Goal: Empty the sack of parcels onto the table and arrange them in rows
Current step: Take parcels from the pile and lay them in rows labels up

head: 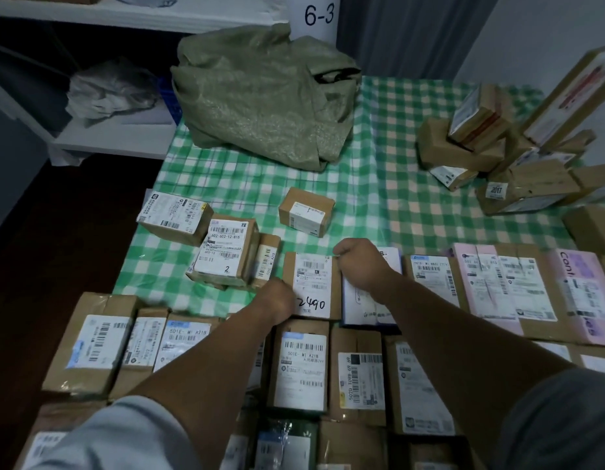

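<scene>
A slumped green woven sack (260,100) lies at the far side of the table (396,171), which has a green checked cloth. Several cardboard parcels lie in rows along the near edge. Between my hands sits a brown parcel (313,283) with "2490" written on its label. My left hand (277,300) grips its left edge near the bottom. My right hand (358,266), curled, holds its upper right edge, next to a white parcel (365,300). A small box (306,212) stands alone mid-table, and three loose boxes (223,249) lie at the left.
A heap of brown boxes (508,157) is piled at the table's far right, with a larger carton (575,96) leaning behind it. White shelving (117,130) with a crumpled plastic bag stands at the left. A pillar marked "6-3" (319,15) rises behind the sack.
</scene>
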Available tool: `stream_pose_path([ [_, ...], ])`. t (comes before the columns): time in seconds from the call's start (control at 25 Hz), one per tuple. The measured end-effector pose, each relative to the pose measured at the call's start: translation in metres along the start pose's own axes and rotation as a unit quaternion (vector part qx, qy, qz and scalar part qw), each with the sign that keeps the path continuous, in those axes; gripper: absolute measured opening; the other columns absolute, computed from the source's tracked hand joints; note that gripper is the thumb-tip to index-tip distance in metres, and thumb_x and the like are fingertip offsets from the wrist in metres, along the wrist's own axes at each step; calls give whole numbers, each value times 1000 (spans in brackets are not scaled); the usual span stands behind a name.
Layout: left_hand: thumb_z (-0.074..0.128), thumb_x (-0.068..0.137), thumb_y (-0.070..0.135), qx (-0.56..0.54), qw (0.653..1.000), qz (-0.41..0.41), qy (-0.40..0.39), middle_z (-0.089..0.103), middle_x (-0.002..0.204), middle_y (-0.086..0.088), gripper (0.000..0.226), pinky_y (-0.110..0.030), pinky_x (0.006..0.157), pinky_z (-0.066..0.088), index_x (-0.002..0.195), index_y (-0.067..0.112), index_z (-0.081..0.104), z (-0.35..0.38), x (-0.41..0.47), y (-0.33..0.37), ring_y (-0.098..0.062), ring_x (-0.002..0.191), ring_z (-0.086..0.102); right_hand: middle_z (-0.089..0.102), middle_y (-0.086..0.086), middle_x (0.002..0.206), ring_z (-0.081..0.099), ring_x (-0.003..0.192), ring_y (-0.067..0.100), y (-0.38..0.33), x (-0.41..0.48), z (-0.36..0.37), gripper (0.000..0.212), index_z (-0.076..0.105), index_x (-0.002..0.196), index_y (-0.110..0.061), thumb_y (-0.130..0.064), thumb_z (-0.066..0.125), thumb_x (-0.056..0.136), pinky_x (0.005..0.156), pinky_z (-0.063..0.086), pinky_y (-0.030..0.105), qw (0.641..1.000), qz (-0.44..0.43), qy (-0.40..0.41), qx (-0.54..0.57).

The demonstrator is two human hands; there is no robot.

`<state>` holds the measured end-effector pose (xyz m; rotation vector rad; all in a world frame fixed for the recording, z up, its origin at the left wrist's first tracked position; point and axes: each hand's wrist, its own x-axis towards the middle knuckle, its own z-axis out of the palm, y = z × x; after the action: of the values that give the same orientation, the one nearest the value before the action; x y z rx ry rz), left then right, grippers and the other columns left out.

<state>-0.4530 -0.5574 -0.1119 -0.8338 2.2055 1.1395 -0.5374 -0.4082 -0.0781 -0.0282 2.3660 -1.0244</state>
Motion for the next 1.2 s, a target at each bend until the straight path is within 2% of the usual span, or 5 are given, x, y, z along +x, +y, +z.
stream_pose_path([
  [0.12, 45, 97, 0, 34, 999, 16, 2, 63, 125, -25, 31, -40, 95, 49, 124, -10, 58, 0, 0, -1, -39, 117, 60, 65, 25, 118, 61, 111, 42, -1, 7, 10, 30, 66, 117, 3, -2, 47, 94, 93, 52, 42, 998, 3, -15, -61],
  [0.4, 55, 94, 25, -10, 969, 102, 225, 72, 88, -4, 13, -33, 72, 52, 96, 21, 67, -36, -24, -2, -27, 82, 66, 57, 12, 74, 55, 72, 31, -29, 10, 42, 8, 60, 79, -6, 0, 57, 85, 62, 40, 31, 1000, 3, -6, -20],
  [0.56, 68, 88, 40, 0, 919, 156, 363, 61, 114, -6, 39, -43, 93, 47, 120, 22, 57, -75, -14, -9, -28, 110, 55, 66, 21, 95, 63, 86, 34, -49, 13, 65, 20, 62, 108, -3, -5, 59, 89, 69, 44, 33, 1000, 1, -26, 2],
  [0.8, 83, 69, 59, 75, 974, -4, 214, 23, 158, -19, 129, -50, 117, 28, 157, 9, 4, -86, 9, -38, -37, 145, 23, 49, 8, 76, 48, 68, 24, -66, 14, 95, 11, 61, 101, 2, 0, 59, 90, 58, 35, 27, 999, -9, -45, -12],
  [1.2, 71, 62, 48, -78, 943, 112, 304, 45, 127, -7, 90, -44, 99, 45, 140, 20, 36, -144, -8, -51, -26, 123, 42, 48, 4, 74, 51, 71, 27, -92, 22, 120, 15, 46, 77, -12, -5, 58, 83, 59, 37, 27, 999, 22, 9, -27],
])
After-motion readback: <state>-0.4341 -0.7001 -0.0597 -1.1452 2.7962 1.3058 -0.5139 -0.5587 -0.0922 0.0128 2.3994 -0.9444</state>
